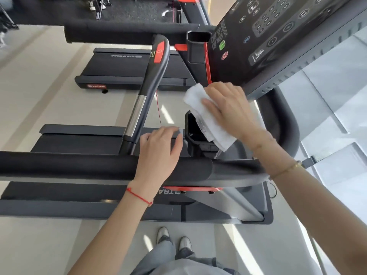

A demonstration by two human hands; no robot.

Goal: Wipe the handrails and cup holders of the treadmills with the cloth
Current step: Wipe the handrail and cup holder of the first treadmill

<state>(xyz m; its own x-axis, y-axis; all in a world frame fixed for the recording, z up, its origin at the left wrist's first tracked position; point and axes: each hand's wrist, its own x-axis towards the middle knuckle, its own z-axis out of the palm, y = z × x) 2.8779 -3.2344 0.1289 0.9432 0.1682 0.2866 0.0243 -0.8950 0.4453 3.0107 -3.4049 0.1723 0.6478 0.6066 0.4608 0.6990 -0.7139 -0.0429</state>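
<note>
Cloth (206, 116), soft and light, is draping over the cup holder (191, 128) rim, bunched under the gripping right hand (228, 108). Left hand (158, 147) is resting open on the handrail (79, 165); a full-palm grip likely suits wiping best.

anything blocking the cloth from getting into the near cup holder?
Nothing visible. The right hand holds the white cloth right over the near cup holder, whose dark opening looks open below it. The left hand rests on the side handrail, off to the side.
</note>
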